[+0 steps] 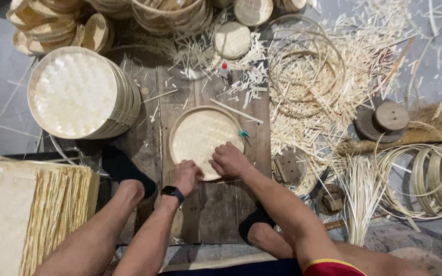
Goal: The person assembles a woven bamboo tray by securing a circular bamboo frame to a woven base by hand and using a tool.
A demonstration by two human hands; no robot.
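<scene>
A round woven bamboo tray lies flat on a dark wooden board in front of me. My left hand, with a black watch on the wrist, presses on the tray's near rim. My right hand grips the same rim just to the right, fingers curled over the edge. A small teal object sits at the tray's right edge.
A stack of finished woven trays stands at the left, more baskets at the back. Bamboo hoops and strip offcuts litter the right. Woven mats lie at the near left, a wooden block at the right.
</scene>
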